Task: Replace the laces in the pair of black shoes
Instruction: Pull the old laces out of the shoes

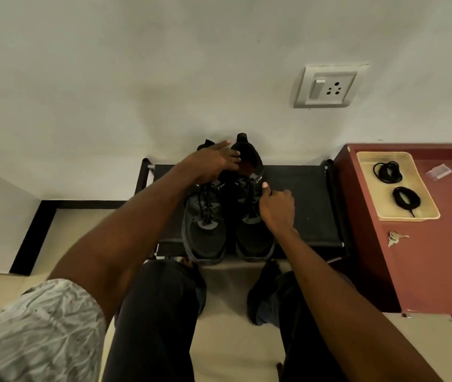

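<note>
The right hand (pixel 276 208), fingers curled, pinches the side of the right shoe (pixel 252 216), the left hand (pixel 214 161) rests spread over the collars of both shoes, left shoe (pixel 205 230) alongside, on a black rack (pixel 302 188), with spare laces (pixel 390 172) in a tray (pixel 368 188).

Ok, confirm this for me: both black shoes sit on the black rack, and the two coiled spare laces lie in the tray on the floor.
One detail is off. The head view shows the tray with the two coiled spare laces on top of the red-brown cabinet, not on the floor. The rest holds: both black shoes sit on the black rack.
</note>
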`<state>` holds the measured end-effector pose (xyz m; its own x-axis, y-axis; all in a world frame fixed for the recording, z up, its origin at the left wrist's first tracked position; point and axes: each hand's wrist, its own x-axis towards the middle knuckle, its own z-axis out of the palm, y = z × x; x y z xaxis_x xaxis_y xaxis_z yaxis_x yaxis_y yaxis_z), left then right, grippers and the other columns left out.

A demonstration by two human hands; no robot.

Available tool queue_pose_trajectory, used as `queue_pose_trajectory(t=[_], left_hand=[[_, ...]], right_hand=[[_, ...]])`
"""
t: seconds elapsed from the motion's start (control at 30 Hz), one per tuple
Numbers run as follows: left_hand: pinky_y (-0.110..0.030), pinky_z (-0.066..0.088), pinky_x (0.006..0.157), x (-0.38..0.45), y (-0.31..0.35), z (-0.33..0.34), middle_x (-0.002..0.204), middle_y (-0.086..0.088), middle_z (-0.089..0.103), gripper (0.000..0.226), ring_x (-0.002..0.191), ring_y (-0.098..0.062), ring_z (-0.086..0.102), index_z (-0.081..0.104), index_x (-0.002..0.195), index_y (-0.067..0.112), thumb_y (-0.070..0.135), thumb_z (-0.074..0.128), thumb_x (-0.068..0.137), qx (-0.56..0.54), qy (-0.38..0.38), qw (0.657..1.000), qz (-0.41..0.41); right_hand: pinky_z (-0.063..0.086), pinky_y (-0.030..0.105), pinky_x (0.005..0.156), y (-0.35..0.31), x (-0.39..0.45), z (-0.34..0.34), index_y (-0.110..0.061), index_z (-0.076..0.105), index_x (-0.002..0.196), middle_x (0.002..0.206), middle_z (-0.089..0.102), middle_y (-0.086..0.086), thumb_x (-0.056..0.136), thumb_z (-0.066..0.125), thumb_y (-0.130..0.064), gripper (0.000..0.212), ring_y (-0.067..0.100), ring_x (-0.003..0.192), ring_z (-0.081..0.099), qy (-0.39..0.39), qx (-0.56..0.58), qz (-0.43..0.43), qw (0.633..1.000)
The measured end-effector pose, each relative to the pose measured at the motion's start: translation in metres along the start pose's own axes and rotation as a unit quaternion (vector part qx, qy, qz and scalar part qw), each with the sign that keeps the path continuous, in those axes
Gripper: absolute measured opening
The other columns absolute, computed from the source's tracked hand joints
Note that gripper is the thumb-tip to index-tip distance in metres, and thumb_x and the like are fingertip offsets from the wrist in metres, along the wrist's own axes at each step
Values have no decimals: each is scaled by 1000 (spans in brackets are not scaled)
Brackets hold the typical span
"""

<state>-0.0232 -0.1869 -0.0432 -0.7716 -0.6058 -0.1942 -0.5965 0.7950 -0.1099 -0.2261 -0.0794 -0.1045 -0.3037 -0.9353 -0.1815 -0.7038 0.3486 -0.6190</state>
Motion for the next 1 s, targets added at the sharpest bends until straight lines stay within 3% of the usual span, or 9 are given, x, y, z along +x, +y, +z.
queue_pose_trajectory(t=[0.17, 0.23, 0.3, 0.37, 0.43, 0.53, 0.63, 0.9, 1.0], left_hand=[[-42, 6, 125, -25, 23, 12, 157, -7, 38, 55, 150, -25, 24, 51, 144, 15, 5, 54, 90, -71, 130, 982, -120], [-43, 12, 124, -31, 47, 12, 158, -10, 36, 50, 150, -30, 23, 48, 145, 13, 14, 50, 95, -163, 223, 918, -286], [-47, 16, 122, -39, 75, 15, 162, -13, 27, 59, 150, -32, 18, 39, 151, 16, 33, 55, 96, -265, 249, 817, -447], [-55, 20, 120, -47, 99, 27, 165, -15, 13, 89, 151, -38, 11, 22, 157, 22, 55, 65, 86, -373, 203, 740, -522], [-61, 27, 115, -52, 112, 37, 165, -18, 6, 114, 148, -45, 15, 2, 157, 34, 58, 76, 74, -442, 149, 706, -532], [-60, 38, 109, -54, 115, 41, 156, -21, 28, 124, 137, -47, 38, -2, 155, 43, 44, 86, 68, -473, 157, 681, -537], [-60, 40, 108, -55, 116, 39, 152, -18, 36, 122, 134, -44, 42, 2, 155, 44, 40, 86, 67, -461, 186, 670, -552], [-58, 34, 113, -64, 104, 35, 158, -18, 28, 121, 139, -45, 36, 1, 157, 42, 38, 87, 71, -473, 177, 659, -557], [-61, 14, 120, -63, 108, 33, 166, -15, 6, 123, 151, -41, 10, -5, 158, 33, 38, 84, 74, -441, 166, 682, -560]], right_hand=[[49, 42, 86, 4, 2, -1, 0, 67, 100, 108, 64, 19, 105, 35, -48, 58, 35, 98, 61, -28, 22, 21, 999], [47, 39, 79, 6, 2, -7, -4, 64, 95, 103, 65, 17, 104, 39, -46, 49, 34, 94, 62, -16, 38, 27, 999], [46, 38, 77, 3, -3, -11, -9, 60, 94, 103, 62, 14, 101, 42, -49, 45, 31, 93, 61, -7, 69, 13, 998], [48, 40, 81, -2, -11, -12, -12, 60, 101, 109, 59, 12, 95, 42, -62, 53, 30, 98, 59, -38, 89, -6, 995], [50, 45, 90, -2, -17, -13, -14, 60, 120, 120, 56, 10, 91, 43, -66, 62, 30, 109, 56, -61, 77, -14, 995], [47, 42, 89, 2, -17, -16, -11, 61, 117, 119, 55, 12, 97, 48, -52, 48, 32, 108, 55, -57, 46, -30, 997], [47, 41, 85, 2, -19, -16, -8, 62, 104, 112, 57, 14, 100, 48, -47, 41, 34, 102, 57, -57, 19, -34, 998], [38, 33, 72, -6, -21, -24, -20, 51, 77, 88, 63, 5, 97, 54, -45, 32, 30, 85, 59, -46, 6, -28, 999], [38, 32, 70, -9, -25, -25, -20, 49, 73, 80, 59, 2, 97, 54, -44, 34, 28, 80, 57, -55, -6, -33, 998]])
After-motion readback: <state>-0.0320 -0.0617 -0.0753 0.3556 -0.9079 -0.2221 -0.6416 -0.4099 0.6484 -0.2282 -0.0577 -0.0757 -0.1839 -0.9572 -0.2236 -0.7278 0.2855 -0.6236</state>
